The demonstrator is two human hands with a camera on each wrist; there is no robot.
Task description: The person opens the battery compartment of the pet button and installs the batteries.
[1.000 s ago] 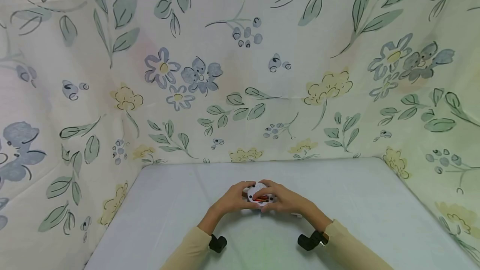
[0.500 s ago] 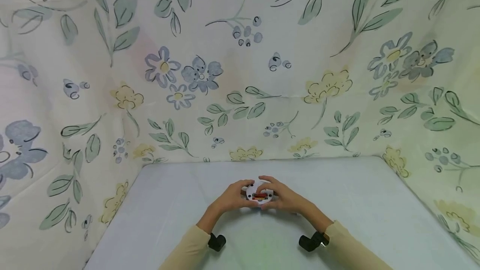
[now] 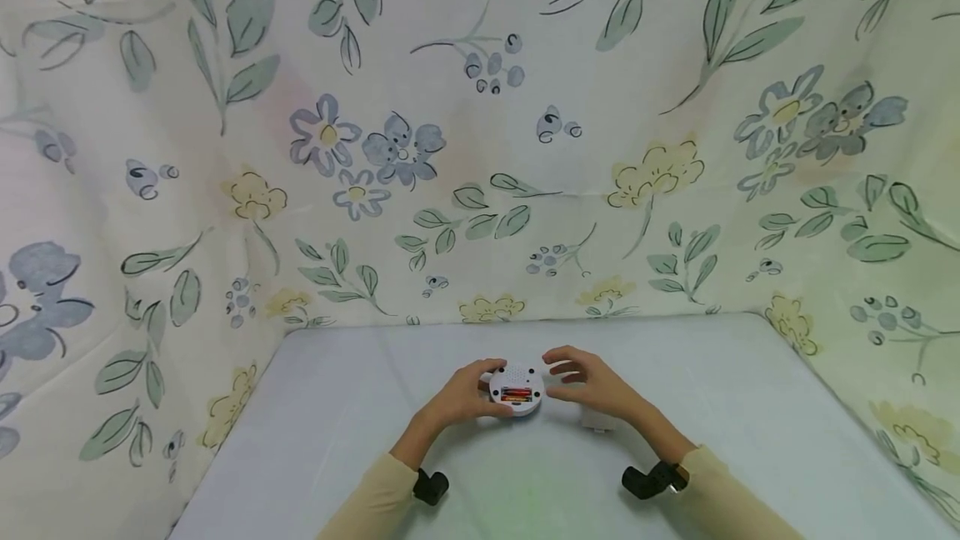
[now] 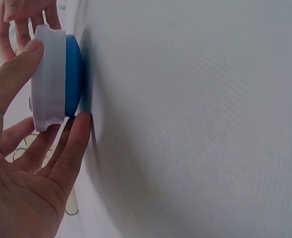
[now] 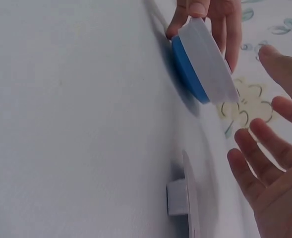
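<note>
My left hand (image 3: 468,394) holds a round white battery-powered device (image 3: 514,375) by its left edge, with thumb and fingers on opposite sides of the rim. Its back faces up, showing several small holes, dark round feet and an uncovered battery compartment with red batteries (image 3: 517,394) inside. Below the white body, the left wrist view shows a blue part (image 4: 73,77) close to the table. To the right, my right hand (image 3: 596,382) is apart from the device, fingers loosely bent and holding nothing, as the right wrist view (image 5: 277,163) confirms.
On the white table (image 3: 360,457), a small white flat piece (image 3: 597,420) lies just under my right hand. In the right wrist view a block-like part (image 5: 178,197) shows at its side. Floral cloth (image 3: 480,148) rises behind the table and along both sides.
My right hand has let go of the device and moved off to the right, uncovering the batteries and the white piece. The left hand still holds the device, which has shifted slightly left.
</note>
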